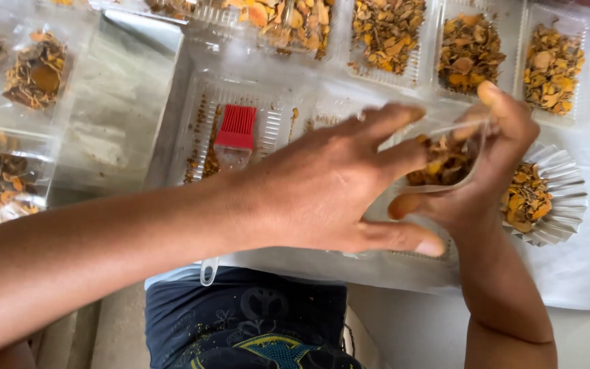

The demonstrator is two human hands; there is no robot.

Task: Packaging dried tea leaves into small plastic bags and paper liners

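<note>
Right hand [493,171]: fingers curled round a small clear plastic pouch [445,164], thumb up at its top edge, pouch gripped from the far side and underneath. Left hand [336,184]: fingers spread, tips laid on the near side of the same pouch at its opening; whether anything is actually pinched there cannot be told, the fingertips are blurred.

Pouch is held just above the work surface, partly filled with dried orange-brown pieces [442,160].

Just beside the right hand, to its right, a pleated foil cup [561,198] is seen, holding more of the same dried pieces.

Behind the left hand, a clear plastic tray [206,109] is seen with a red silicone brush [235,130] lying in it, plus crumbs along the ribs.

Along the far edge, a row of clear trays [469,51] is filled with the dried pieces. At the far left, sealed clear packets [32,68] of the same material are laid out.

Everything rests on a white sheet [582,273].
</note>
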